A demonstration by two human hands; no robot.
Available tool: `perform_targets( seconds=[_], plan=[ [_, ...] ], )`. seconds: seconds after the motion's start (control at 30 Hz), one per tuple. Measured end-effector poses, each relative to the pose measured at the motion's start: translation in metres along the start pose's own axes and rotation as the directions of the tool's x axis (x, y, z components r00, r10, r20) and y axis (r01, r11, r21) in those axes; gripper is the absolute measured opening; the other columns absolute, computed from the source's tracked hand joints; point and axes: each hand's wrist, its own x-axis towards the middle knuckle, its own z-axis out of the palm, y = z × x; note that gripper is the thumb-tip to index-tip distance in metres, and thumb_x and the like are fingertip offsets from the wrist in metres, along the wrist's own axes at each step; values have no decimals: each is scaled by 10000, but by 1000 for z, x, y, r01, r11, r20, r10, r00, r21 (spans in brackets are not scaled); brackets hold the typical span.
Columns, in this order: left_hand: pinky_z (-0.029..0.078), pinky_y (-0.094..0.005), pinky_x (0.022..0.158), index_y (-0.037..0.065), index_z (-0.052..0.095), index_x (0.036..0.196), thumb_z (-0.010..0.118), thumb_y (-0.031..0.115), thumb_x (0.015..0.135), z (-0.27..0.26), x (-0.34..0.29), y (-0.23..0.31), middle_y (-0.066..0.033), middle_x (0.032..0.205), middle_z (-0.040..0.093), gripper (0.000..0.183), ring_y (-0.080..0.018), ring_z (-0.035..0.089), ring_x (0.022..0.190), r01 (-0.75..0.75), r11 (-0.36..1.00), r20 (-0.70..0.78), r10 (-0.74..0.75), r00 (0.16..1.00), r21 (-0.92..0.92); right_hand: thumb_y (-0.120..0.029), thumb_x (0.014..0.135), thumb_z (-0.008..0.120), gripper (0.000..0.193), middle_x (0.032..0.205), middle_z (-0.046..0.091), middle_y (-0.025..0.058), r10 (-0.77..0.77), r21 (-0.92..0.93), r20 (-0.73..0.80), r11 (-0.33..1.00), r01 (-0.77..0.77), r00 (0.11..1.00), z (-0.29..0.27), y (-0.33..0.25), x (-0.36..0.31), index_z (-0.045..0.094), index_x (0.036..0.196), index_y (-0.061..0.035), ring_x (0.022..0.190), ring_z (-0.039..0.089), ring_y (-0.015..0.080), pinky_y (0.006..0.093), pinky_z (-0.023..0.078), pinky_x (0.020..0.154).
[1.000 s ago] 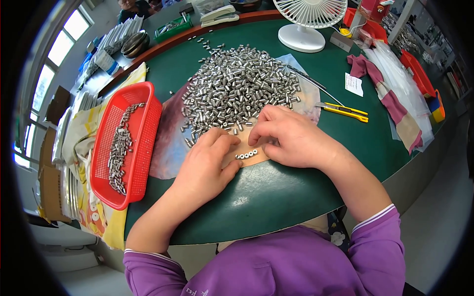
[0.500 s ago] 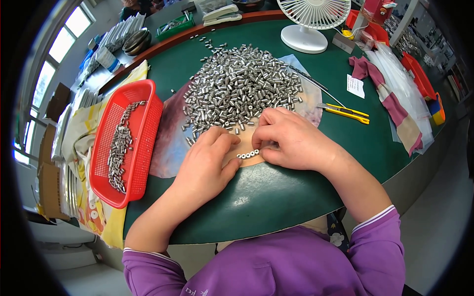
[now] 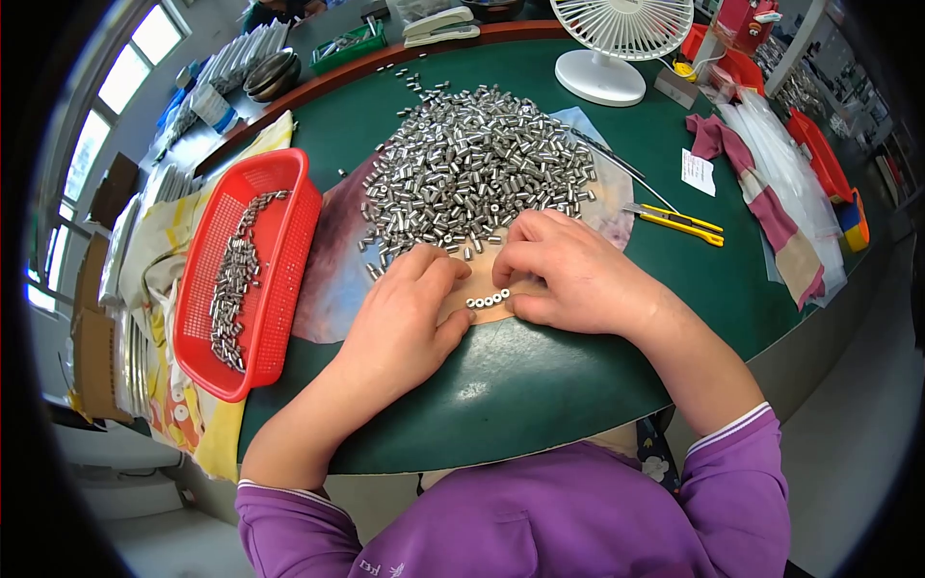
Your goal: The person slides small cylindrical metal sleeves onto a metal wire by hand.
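Observation:
Several small metal sleeves [image 3: 488, 301] stand in a short row, hollow ends up, on a patterned sheet [image 3: 326, 289] near the table's front edge. My left hand [image 3: 409, 303] rests at the row's left end, thumb and curled fingers apart, with nothing visible between them. At the other end is my right hand [image 3: 568, 275], its fingers bent and its thumb a little apart from them; the last sleeve lies close to its fingertips. Behind both hands spreads a large heap of the same shiny metal sleeves [image 3: 482, 164] on the sheet.
To the left, a red plastic basket [image 3: 306, 207] holds more sleeves on a yellow patterned cloth [image 3: 224, 448]. A yellow utility knife [image 3: 679, 223] lies right of the heap, near a paper slip [image 3: 698, 172] and a maroon-and-beige cloth [image 3: 771, 217]. A white fan [image 3: 602, 77] stands behind.
My right fingertips have lifted slightly off the row's right end, and more of the last sleeve shows. The left hand has hardly moved; the whole view has shifted a little.

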Motion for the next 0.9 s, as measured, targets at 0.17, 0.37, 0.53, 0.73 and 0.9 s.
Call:
perform_targets(
  seconds=[0.17, 0.37, 0.53, 0.73, 0.9],
  plan=[
    [457, -420, 881, -6, 584, 1042, 690, 89, 747, -1, 0, 1, -156, 1053, 541, 327, -343, 547, 1020, -3, 1000, 1, 3, 1000, 13, -156, 704, 718, 176, 948, 534, 75, 16, 37, -6, 999, -16, 1000, 2, -5, 2, 624, 842, -100, 984, 529, 276, 389, 440, 860],
    [471, -389, 863, -3, 589, 1055, 712, 91, 749, 0, -1, -2, -141, 1053, 551, 343, -330, 567, 1006, -22, 998, -3, 22, 1000, 60, -127, 694, 723, 187, 932, 528, 70, -2, 31, -4, 1000, 2, 1000, 8, -2, 3, 626, 850, -93, 945, 537, 273, 374, 452, 842],
    [468, -390, 862, -10, 590, 1038, 720, 94, 740, 0, -1, -2, -143, 1043, 554, 341, -329, 565, 1010, -23, 999, -4, 23, 1000, 43, -109, 701, 691, 175, 933, 527, 72, 13, 36, 22, 999, -14, 1000, 6, -4, 3, 631, 864, -92, 948, 537, 274, 375, 451, 848],
    [469, -388, 856, -8, 594, 1021, 718, 88, 741, 0, 0, -2, -140, 1029, 554, 321, -325, 567, 993, -24, 999, -4, 24, 1000, 38, -120, 720, 679, 153, 940, 535, 80, 13, 60, 41, 998, -16, 999, 5, -3, 3, 631, 862, -89, 981, 532, 280, 391, 447, 861],
    [474, -386, 828, -1, 602, 953, 710, 78, 740, 3, 1, -4, -129, 986, 556, 252, -315, 573, 955, -25, 999, -9, 26, 1000, 21, -149, 713, 699, 175, 935, 535, 76, 13, 65, 12, 998, -14, 1000, 7, -5, 3, 624, 863, -98, 980, 533, 279, 393, 443, 862]
  ],
)
